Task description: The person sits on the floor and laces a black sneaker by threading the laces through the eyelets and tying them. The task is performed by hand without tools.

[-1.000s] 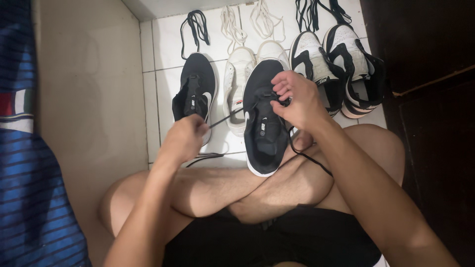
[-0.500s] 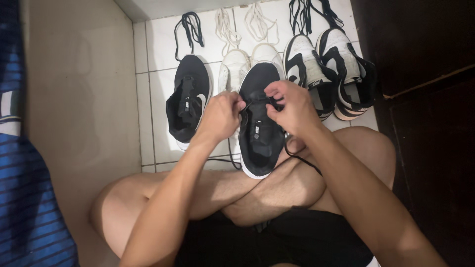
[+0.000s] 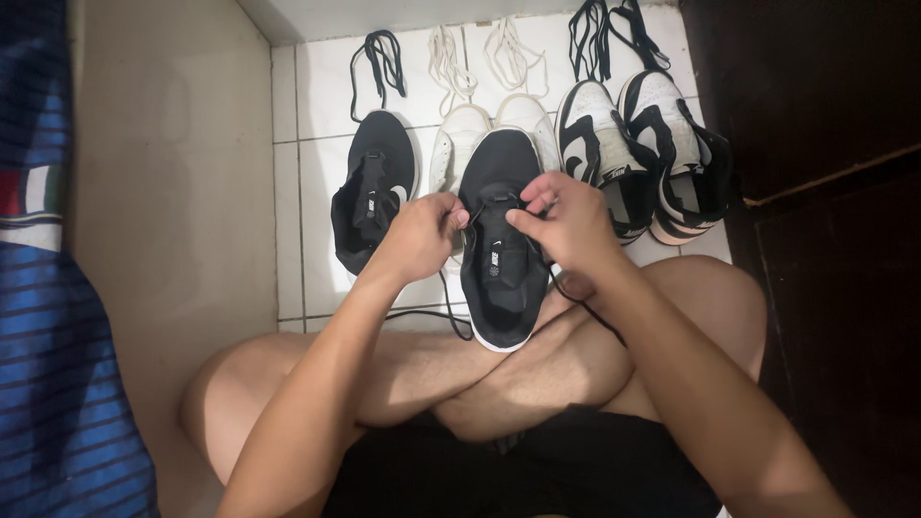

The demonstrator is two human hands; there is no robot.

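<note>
Both hands met over a black sneaker (image 3: 499, 259) on crossed legs. The left hand (image 3: 419, 237) and right hand (image 3: 568, 219) each pinched its black lace (image 3: 451, 309).

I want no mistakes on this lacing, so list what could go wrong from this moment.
1. Both hands, left hand and right hand, crowd the eyelets of the black shoe, so an eyelet could be skipped unseen.
2. The black lace trails loose over the floor and the crossed legs; it may snag or end up uneven.
3. The shoe seems propped on a leg, not flat, so it could tip.
</note>
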